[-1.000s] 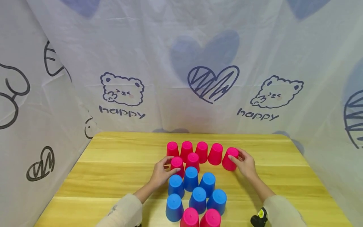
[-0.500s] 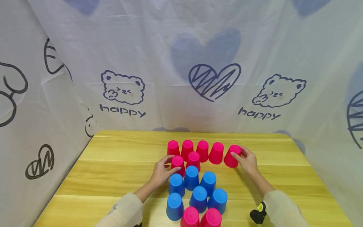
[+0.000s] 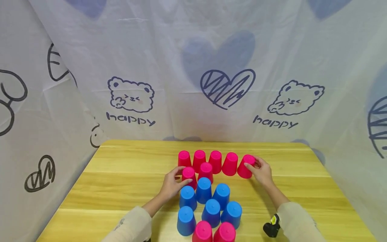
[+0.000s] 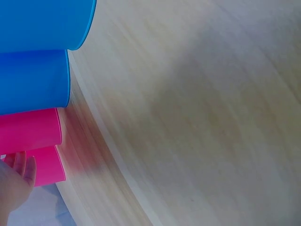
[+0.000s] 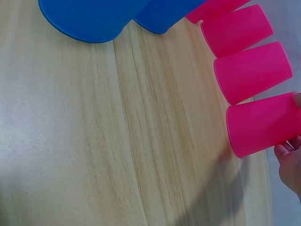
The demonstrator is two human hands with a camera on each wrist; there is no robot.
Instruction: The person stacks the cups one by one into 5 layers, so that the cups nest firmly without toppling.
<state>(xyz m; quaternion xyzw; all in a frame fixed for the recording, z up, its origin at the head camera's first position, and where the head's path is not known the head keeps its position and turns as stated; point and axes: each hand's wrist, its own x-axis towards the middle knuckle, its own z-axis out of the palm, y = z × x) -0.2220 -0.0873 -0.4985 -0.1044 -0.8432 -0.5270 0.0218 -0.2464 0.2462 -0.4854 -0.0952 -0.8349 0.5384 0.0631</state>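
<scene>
Upside-down pink cups and blue cups stand on the wooden table in the head view. My right hand (image 3: 262, 172) holds the pink cup (image 3: 246, 167) at the right end of the back row, thumb on the near side and fingers behind. In the right wrist view, this cup stands on the table beside its neighbour (image 5: 254, 70). My left hand (image 3: 171, 184) has its thumb and fingers about another pink cup (image 3: 188, 177), in front of the back row's left end. The left wrist view shows only part of that hand, beside the pink cups (image 4: 30, 129).
Several blue cups (image 3: 211, 212) stand in staggered rows nearer to me, with two pink cups (image 3: 203, 232) at the bottom edge. A black object (image 3: 272, 228) with a yellow mark is by my right sleeve. A printed cloth (image 3: 187, 114) hangs behind the wooden table (image 3: 127, 164).
The pink cup in my right hand has moved slightly back and now stands level with the back row, close to its neighbour. My left hand stays at its cup.
</scene>
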